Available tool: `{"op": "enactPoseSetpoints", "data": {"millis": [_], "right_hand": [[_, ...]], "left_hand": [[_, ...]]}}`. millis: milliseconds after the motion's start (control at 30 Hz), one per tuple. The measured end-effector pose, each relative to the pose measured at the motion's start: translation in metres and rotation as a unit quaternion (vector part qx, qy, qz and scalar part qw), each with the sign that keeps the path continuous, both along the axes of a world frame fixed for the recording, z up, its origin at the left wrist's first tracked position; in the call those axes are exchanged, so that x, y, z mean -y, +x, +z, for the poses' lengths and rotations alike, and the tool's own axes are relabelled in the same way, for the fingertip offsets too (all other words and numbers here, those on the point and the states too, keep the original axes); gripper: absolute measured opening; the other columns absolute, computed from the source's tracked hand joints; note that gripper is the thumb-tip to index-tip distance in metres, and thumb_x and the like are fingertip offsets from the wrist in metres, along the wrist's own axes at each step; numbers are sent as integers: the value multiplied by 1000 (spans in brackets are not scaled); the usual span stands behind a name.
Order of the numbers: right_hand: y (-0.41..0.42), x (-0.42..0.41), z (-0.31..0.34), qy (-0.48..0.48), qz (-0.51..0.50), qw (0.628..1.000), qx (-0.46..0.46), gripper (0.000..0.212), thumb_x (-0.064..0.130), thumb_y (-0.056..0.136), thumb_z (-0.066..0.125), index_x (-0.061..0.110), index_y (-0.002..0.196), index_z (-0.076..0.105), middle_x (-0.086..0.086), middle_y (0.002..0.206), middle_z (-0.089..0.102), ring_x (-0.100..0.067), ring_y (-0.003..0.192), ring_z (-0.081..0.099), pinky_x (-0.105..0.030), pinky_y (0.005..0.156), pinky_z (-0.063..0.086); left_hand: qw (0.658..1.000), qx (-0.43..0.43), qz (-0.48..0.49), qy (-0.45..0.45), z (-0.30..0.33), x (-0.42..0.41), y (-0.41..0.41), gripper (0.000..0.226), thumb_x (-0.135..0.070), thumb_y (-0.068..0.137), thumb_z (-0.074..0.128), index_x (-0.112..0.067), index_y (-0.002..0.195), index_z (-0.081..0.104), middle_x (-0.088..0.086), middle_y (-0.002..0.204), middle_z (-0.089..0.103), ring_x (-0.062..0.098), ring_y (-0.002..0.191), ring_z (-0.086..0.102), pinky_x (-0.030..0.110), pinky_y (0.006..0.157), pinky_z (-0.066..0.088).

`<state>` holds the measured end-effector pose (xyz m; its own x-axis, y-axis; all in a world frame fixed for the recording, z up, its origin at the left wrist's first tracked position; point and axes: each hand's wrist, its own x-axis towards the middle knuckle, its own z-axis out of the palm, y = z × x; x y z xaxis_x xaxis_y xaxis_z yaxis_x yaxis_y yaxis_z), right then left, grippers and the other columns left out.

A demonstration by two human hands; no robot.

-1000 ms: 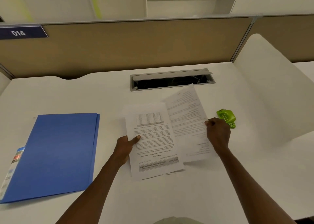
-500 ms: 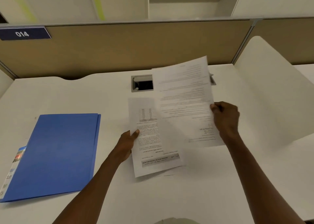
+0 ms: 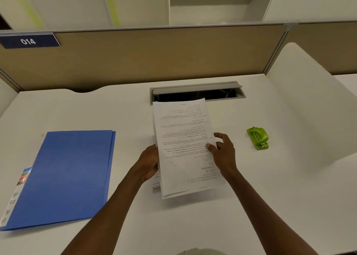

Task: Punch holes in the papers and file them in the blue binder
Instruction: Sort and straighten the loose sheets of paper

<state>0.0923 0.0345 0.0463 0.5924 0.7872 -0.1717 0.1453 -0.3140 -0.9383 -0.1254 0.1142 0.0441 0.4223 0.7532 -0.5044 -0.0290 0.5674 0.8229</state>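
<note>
Two printed papers (image 3: 183, 138) are stacked, one over the other, at the middle of the white desk (image 3: 193, 225). My left hand (image 3: 149, 163) grips the stack's left edge. On the right edge, my right hand (image 3: 222, 154) pinches with the thumb on top. The blue binder (image 3: 63, 175) lies closed on the desk to the left, apart from my hands. A small green hole punch (image 3: 257, 138) sits on the desk to the right of my right hand, untouched.
A grey cable tray (image 3: 197, 92) with its lid open is set into the desk just behind the papers. A tan partition (image 3: 154, 57) closes the back, and a white side panel (image 3: 309, 100) stands at the right.
My right hand carried the lifted sheet left and laid it over the sheet under my left hand. The green hole punch, hidden half a second ago, is visible again.
</note>
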Motion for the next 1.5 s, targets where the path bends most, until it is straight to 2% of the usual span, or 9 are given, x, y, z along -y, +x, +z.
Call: {"op": "enactPoseSetpoints", "data": {"millis": [200, 367, 567, 767, 900, 1100, 1267, 1367, 1500], "right_hand": [[-7, -3, -11, -12, 16, 1000, 13, 40, 14, 85, 68, 21, 122, 53, 0, 97, 73, -14, 80, 72, -31, 73, 60], [-15, -6, -19, -29, 17, 999, -5, 32, 17, 86, 67, 19, 116, 56, -1, 97, 72, -13, 84, 70, -27, 75, 56], [-12, -3, -44, -172, 24, 969, 174, 52, 37, 86, 65, 5, 124, 53, -12, 118, 59, -27, 111, 55, -37, 94, 45], [-28, 1, -52, -260, 94, 898, 342, 70, 57, 70, 73, 3, 108, 49, -13, 113, 48, -28, 104, 46, -34, 80, 48], [-32, -10, -52, -272, 85, 901, 327, 62, 42, 73, 78, 1, 111, 51, -16, 114, 54, -29, 106, 48, -36, 85, 47], [-17, -24, -45, -330, 78, 908, 246, 80, 42, 63, 85, 1, 119, 46, -15, 120, 55, -33, 116, 51, -41, 91, 46], [-2, -22, -45, -301, 34, 937, 175, 48, 32, 74, 79, 4, 106, 57, -13, 112, 63, -33, 104, 61, -35, 77, 50], [7, -21, -38, -268, 13, 951, 151, 25, 30, 84, 68, 6, 90, 65, -9, 95, 69, -25, 78, 63, -29, 66, 47], [12, -18, -11, -213, 15, 953, 214, 35, 27, 89, 58, 11, 58, 54, -1, 61, 59, -16, 55, 54, -24, 50, 39]], "left_hand": [[995, 58, 52, -62, -9, -3, -2, 53, -63, 88, 41, -25, 119, 63, 5, 116, 70, 28, 108, 66, 51, 94, 51], [997, -29, 60, 49, -19, -1, -7, 28, -12, 92, 59, -13, 120, 60, 7, 121, 66, 20, 100, 68, 30, 76, 58], [987, -95, 94, 84, -33, -11, -36, 41, -12, 92, 58, -12, 133, 50, 7, 125, 61, 28, 115, 58, 44, 100, 48], [982, -119, 122, 80, -41, -22, -68, 44, -13, 92, 59, -10, 135, 49, 7, 128, 59, 28, 118, 56, 48, 105, 43], [980, -120, 139, 73, -42, -26, -79, 45, -11, 92, 58, -10, 136, 48, 7, 130, 58, 27, 119, 54, 46, 105, 42], [978, -127, 152, 70, -46, -27, -92, 45, -11, 92, 59, -12, 135, 49, 9, 132, 58, 28, 119, 55, 49, 105, 42], [978, -126, 154, 67, -49, -27, -95, 45, -11, 92, 58, -11, 136, 48, 9, 131, 58, 30, 120, 55, 51, 105, 42], [978, -127, 151, 60, -52, -27, -94, 44, -11, 92, 59, -12, 135, 49, 10, 132, 58, 31, 119, 56, 53, 104, 43], [981, -126, 133, 57, -53, -25, -89, 42, -10, 92, 58, -12, 134, 50, 10, 130, 59, 31, 118, 56, 54, 103, 43]]}}
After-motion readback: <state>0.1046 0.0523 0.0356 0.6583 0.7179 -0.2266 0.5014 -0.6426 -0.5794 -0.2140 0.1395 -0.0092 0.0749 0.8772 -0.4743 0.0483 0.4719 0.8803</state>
